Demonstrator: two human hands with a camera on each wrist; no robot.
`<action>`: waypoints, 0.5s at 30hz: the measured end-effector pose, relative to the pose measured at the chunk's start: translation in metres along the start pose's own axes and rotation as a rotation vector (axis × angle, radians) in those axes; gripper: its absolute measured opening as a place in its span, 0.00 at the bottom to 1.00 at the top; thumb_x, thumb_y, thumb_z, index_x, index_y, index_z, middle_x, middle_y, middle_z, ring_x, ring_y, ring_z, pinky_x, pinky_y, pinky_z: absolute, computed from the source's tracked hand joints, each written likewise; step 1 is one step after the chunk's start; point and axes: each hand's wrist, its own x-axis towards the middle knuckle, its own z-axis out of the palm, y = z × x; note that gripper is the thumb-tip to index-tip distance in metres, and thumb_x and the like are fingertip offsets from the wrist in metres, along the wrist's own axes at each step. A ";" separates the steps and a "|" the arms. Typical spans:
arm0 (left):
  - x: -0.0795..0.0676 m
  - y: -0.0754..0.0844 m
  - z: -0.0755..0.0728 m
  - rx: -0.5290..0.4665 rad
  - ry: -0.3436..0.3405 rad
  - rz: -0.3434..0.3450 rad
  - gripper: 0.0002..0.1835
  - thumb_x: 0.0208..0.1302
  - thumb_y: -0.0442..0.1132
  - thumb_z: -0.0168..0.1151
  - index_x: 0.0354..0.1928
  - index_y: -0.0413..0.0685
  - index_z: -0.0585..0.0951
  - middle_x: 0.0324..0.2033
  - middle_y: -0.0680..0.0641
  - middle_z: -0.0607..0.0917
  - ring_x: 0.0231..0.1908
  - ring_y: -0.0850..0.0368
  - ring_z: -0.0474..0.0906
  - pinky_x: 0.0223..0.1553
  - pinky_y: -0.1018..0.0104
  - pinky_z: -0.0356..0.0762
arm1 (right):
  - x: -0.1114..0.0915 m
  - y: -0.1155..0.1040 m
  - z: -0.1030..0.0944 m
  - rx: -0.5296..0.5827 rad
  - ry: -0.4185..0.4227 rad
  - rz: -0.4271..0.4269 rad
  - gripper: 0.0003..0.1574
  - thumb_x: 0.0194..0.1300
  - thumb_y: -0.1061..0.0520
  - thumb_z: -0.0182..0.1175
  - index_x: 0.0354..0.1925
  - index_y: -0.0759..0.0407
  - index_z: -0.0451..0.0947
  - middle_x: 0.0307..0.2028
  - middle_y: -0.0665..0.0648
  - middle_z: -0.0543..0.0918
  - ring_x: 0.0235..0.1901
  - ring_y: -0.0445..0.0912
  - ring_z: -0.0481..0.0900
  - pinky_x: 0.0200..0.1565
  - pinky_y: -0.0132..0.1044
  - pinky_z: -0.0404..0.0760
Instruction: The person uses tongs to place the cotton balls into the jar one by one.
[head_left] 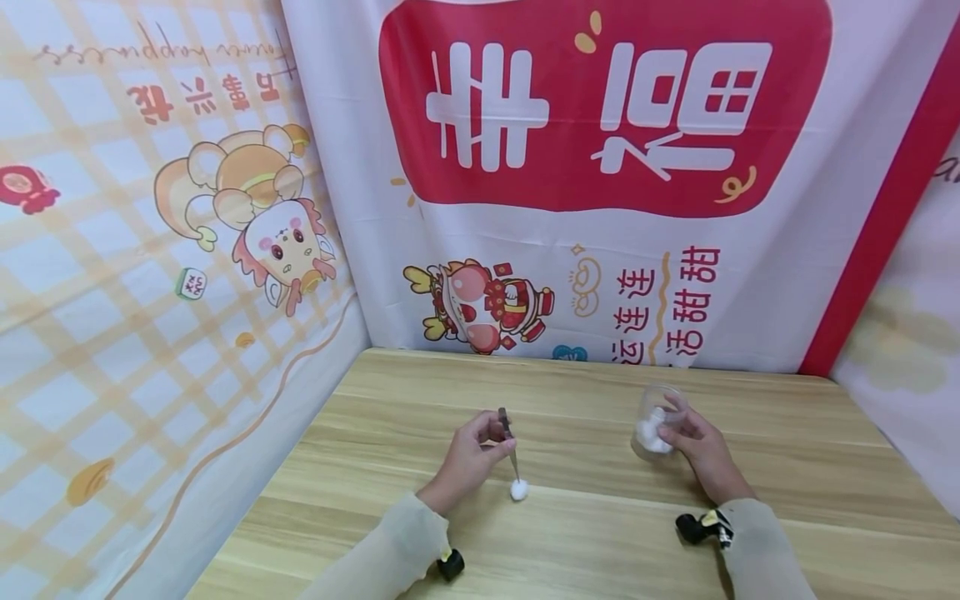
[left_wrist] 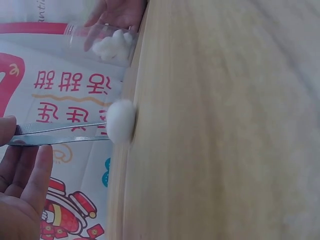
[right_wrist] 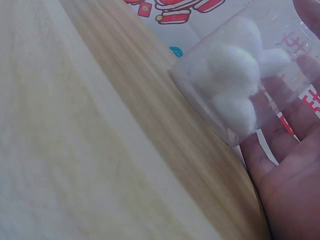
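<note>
My left hand [head_left: 471, 457] pinches a pair of metal tweezers [head_left: 509, 435] between thumb and fingers, tips pointing down. At the tips is a white cotton ball [head_left: 519, 490], close over the table; the left wrist view shows the two tweezer arms reaching the cotton ball [left_wrist: 121, 121]. Over to the right, my right hand [head_left: 703, 448] grips a clear plastic jar [head_left: 662, 389] from its right side. Several cotton balls [right_wrist: 232, 70] are heaped in the bottom of the jar, seen through its wall. In the right wrist view the jar's base is right at the tabletop, slightly tilted.
The wood-grain table [head_left: 577, 550] runs back to a white and red printed cloth [head_left: 600, 225]. On the left hangs a checked cloth [head_left: 135, 350] with cartoon figures. Small black cameras sit at both wrists.
</note>
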 end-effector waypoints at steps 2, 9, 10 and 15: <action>0.000 0.000 0.000 0.006 -0.008 0.009 0.11 0.62 0.33 0.67 0.44 0.51 0.80 0.36 0.51 0.83 0.39 0.55 0.82 0.41 0.64 0.83 | 0.000 0.000 0.000 0.002 0.002 0.002 0.43 0.67 0.48 0.63 0.74 0.47 0.56 0.63 0.52 0.72 0.54 0.36 0.72 0.51 0.21 0.69; -0.001 0.003 0.002 0.032 -0.053 -0.011 0.11 0.62 0.32 0.67 0.44 0.51 0.80 0.36 0.51 0.83 0.39 0.55 0.81 0.42 0.64 0.83 | 0.001 -0.001 0.000 -0.024 -0.003 0.007 0.44 0.67 0.47 0.63 0.74 0.46 0.56 0.65 0.56 0.70 0.54 0.35 0.72 0.51 0.21 0.67; -0.002 0.004 0.002 0.034 -0.059 -0.016 0.11 0.62 0.31 0.67 0.44 0.51 0.80 0.36 0.50 0.84 0.40 0.55 0.81 0.42 0.64 0.82 | 0.001 -0.001 0.000 -0.025 -0.004 0.007 0.44 0.67 0.47 0.63 0.74 0.46 0.56 0.65 0.56 0.70 0.54 0.35 0.72 0.51 0.21 0.67; -0.005 0.013 0.004 0.027 -0.086 -0.033 0.10 0.61 0.29 0.66 0.43 0.46 0.79 0.36 0.45 0.84 0.40 0.49 0.80 0.42 0.61 0.82 | 0.001 0.000 0.001 -0.023 -0.005 0.002 0.44 0.67 0.47 0.63 0.74 0.47 0.55 0.65 0.57 0.70 0.54 0.36 0.72 0.51 0.21 0.67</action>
